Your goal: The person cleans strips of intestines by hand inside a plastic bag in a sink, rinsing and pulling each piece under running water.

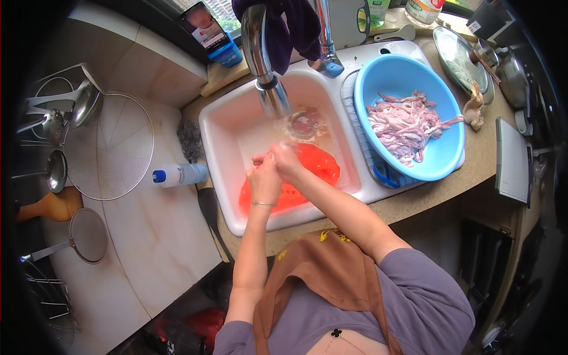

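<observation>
My left hand (265, 178), with a thin bracelet at the wrist, presses against my right hand (286, 160) over the white sink basin (230, 133). The fingers overlap, so the picture does not settle whether anything is between them. Beneath both hands a red plastic bag (317, 162) lies spread in the basin; it bears writing. Past the bag is the sink drain (305, 124), with reddish wet matter around it. A chrome faucet (271, 95) hangs above the basin beyond my hands, and no stream of water is plain.
At right, a light blue plastic basin (448, 146) holds pale pink strips of raw meat (401, 126) on the drainboard. Left of the sink are a blue-capped bottle (182, 175) and a black scouring pad (190, 141). A mesh strainer (111, 146) and ladles hang on the wall.
</observation>
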`<state>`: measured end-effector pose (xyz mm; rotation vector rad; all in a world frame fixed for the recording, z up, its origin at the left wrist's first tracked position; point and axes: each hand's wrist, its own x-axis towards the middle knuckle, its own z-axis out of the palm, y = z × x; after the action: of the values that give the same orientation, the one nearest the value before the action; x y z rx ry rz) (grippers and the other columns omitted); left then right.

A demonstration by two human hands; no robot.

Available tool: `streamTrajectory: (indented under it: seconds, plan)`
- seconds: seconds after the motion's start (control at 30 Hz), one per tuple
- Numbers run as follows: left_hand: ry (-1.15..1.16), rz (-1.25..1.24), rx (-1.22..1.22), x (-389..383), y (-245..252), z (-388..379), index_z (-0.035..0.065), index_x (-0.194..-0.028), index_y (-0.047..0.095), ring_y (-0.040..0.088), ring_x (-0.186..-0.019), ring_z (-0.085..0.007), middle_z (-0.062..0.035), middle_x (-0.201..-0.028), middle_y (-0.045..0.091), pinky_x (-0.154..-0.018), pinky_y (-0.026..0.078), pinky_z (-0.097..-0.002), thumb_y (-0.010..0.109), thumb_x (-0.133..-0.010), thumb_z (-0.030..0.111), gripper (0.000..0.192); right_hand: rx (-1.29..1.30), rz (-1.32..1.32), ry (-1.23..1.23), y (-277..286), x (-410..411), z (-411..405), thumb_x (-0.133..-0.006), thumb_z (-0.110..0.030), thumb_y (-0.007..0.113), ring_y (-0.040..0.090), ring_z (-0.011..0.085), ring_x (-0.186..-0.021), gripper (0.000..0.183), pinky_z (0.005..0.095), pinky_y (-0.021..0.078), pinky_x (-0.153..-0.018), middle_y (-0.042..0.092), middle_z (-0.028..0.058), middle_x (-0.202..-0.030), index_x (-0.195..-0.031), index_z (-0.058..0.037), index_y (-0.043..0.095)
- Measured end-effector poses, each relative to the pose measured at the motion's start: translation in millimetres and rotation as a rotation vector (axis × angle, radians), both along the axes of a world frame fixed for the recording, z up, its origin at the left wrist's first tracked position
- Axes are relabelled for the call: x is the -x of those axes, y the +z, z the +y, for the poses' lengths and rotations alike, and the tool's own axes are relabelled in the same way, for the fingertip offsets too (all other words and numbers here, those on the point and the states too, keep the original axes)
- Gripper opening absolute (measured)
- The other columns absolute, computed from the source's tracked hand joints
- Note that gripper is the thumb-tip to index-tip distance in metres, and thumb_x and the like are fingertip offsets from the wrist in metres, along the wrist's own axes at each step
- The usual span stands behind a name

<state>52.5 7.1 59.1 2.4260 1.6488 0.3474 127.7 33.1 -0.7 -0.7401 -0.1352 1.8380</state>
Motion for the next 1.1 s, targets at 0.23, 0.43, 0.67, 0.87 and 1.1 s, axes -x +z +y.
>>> streamTrajectory:
  seconds: [0.23,0.43,0.67,0.87,1.1]
  plan:
    - [0.005,0.079,0.044,3.6,0.8,-1.6,0.0034,-0.074,0.053,0.056,-0.058,-0.0316,-0.0133,-0.059,0.057,-0.059,0.039,-0.0410,0.046,-0.081,0.013,0.014,0.170,-0.083,-0.057,-0.6,-2.3,23.2,-0.082,-0.013,0.033,0.058,0.0335,-0.074,0.022,0.0407,0.0455,-0.070,0.058,0.0257,-0.081,-0.082,0.0079,0.040]
    - [0.023,0.026,0.125,-5.5,9.1,-16.3,0.0022,-0.066,0.049,0.052,-0.055,-0.0328,-0.0158,-0.054,0.051,-0.062,0.035,-0.0385,0.048,-0.080,0.011,0.016,0.184,-0.165,-0.070,-25.4,-28.6,44.3,-0.079,-0.012,0.033,0.059,0.0311,-0.072,0.017,0.0365,0.0460,-0.064,0.059,0.0232,-0.079,-0.081,0.0035,0.040]
    - [-0.002,-0.053,0.098,-11.4,21.4,-19.7,0.0024,-0.066,0.048,0.048,-0.050,-0.0322,-0.0146,-0.052,0.050,-0.061,0.034,-0.0383,0.049,-0.079,0.008,0.015,0.274,-0.141,-0.081,-59.2,-46.4,72.6,-0.077,-0.012,0.033,0.059,0.0314,-0.069,0.023,0.0356,0.0460,-0.061,0.059,0.0235,-0.078,-0.092,0.0049,0.039]
    - [-0.015,0.002,0.108,-1.7,23.9,-22.4,0.0018,-0.066,0.047,0.046,-0.049,-0.0320,-0.0141,-0.051,0.048,-0.060,0.034,-0.0372,0.051,-0.078,0.007,0.013,0.308,-0.207,-0.087,-70.8,-49.0,88.2,-0.078,-0.012,0.032,0.059,0.0315,-0.066,0.027,0.0362,0.0458,-0.058,0.059,0.0228,-0.079,-0.099,0.0042,0.037]
    - [0.000,0.057,0.177,-3.8,42.6,-25.9,0.0016,-0.075,0.052,0.052,-0.057,-0.0313,-0.0117,-0.063,0.055,-0.063,0.037,-0.0392,0.042,-0.083,0.008,0.014,0.408,-0.186,-0.098,-113.3,-68.4,105.2,-0.079,-0.014,0.032,0.059,0.0304,-0.066,0.029,0.0346,0.0452,-0.056,0.060,0.0218,-0.079,-0.100,0.0039,0.040]
